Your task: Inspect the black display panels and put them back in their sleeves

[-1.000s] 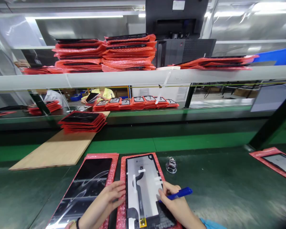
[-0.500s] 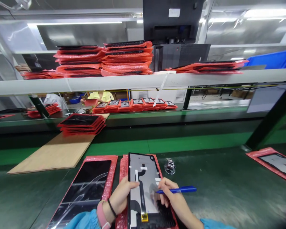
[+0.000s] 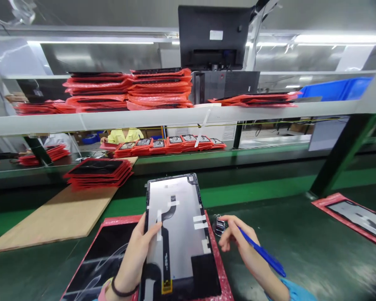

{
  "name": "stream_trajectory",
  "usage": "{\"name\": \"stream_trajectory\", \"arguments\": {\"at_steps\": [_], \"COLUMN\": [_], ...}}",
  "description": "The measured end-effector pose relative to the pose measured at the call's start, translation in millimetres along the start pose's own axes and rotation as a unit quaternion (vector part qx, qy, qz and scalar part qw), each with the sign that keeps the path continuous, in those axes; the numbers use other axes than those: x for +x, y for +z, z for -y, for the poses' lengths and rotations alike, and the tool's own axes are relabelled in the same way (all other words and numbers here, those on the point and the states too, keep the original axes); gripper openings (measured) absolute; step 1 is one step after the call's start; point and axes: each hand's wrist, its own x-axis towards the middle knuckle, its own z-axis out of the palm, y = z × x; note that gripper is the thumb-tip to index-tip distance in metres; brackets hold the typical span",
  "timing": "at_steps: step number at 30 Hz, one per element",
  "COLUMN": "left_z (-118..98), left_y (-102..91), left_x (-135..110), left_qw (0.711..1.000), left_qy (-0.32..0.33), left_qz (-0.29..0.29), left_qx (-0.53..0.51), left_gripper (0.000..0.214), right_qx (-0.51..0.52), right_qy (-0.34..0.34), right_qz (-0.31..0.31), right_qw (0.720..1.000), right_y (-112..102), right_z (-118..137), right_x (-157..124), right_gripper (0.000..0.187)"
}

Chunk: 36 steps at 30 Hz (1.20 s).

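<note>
Left hand (image 3: 133, 257) grips display panel (image 3: 183, 234) by its left edge, thumb on top; panel between both hands. Right hand (image 3: 242, 242) holds blue pen (image 3: 268, 258); small shiny object (image 3: 219, 227) beside its fingertips.

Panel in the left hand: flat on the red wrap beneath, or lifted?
Lifted, at least at its far end: the left hand grips the panel, which reaches past the red wrap. Near end cut off: cannot tell.

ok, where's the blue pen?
In the head view, the blue pen is right of centre in the lower half, held in the right hand, right of the panel in the left hand.
</note>
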Motion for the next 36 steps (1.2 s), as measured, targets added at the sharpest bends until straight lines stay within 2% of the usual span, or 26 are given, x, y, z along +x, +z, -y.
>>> {"name": "stream_trajectory", "arguments": {"at_steps": [4,6,8,11,13,17,20,22,23,25,27,28,29,31,32,34,36], "left_z": [-21,-30,-36,-43,-47,-50,-46,-42,-39,-34,-29,-27,-26,-23,-23,-22,-22], "left_y": [3.4,6.9,12.0,21.4,27.3,33.6,31.0,25.1,21.3,12.8,5.1,1.9,-0.7,-5.0,-6.8,-10.1,-11.9], "left_x": [-9,-14,-19,-27,-29,-25,-17,-12,-9,-5,1,3,7,13,16,22,25], "left_qw": [0.999,0.998,0.995,0.989,0.99,0.992,0.983,0.967,0.953,0.905,0.828,0.78,0.725,0.615,0.57,0.504,0.471], "left_qy": [0.038,0.055,0.077,0.113,0.106,0.105,0.153,0.199,0.228,0.305,0.411,0.466,0.518,0.601,0.627,0.655,0.66], "left_qz": [-0.019,-0.024,-0.034,-0.052,-0.054,-0.048,-0.064,-0.061,-0.059,-0.064,-0.059,-0.043,-0.009,0.077,0.11,0.142,0.139], "left_qx": [0.008,0.025,0.051,0.078,0.074,0.056,0.084,0.146,0.191,0.29,0.377,0.415,0.453,0.504,0.52,0.545,0.569], "left_gripper": [0.062,0.065,0.066,0.065,0.066,0.065,0.053,0.034,0.024,0.017,0.011,0.01,0.017,0.033,0.038,0.041,0.042], "right_qx": [0.017,0.019,-0.006,-0.097,-0.147,-0.179,-0.177,-0.134,-0.1,-0.026,0.049,0.098,0.155,0.268,0.308,0.342,0.338], "right_qy": [0.021,0.017,-0.01,-0.067,-0.091,-0.113,-0.115,-0.099,-0.09,-0.081,-0.081,-0.071,-0.05,0.02,0.056,0.11,0.126], "right_qz": [0.099,0.118,0.08,0.016,0.032,0.07,0.062,0.06,0.055,0.039,0.033,0.048,0.078,0.151,0.178,0.188,0.163], "right_qw": [0.995,0.993,0.997,0.993,0.984,0.975,0.975,0.984,0.989,0.996,0.995,0.992,0.984,0.951,0.933,0.914,0.918], "right_y": [14,22,28,36,42,49,49,47,45,43,41,40,41,42,43,45,47], "right_z": [19,28,36,47,53,58,53,47,45,42,41,41,40,39,38,36,34], "right_x": [-1,-2,-2,0,2,10,20,28,31,35,34,32,30,25,24,22,21], "right_gripper": [0.037,0.037,0.035,0.025,0.017,0.017,0.019,0.017,0.023,0.042,0.048,0.048,0.048,0.052,0.053,0.047,0.036]}}
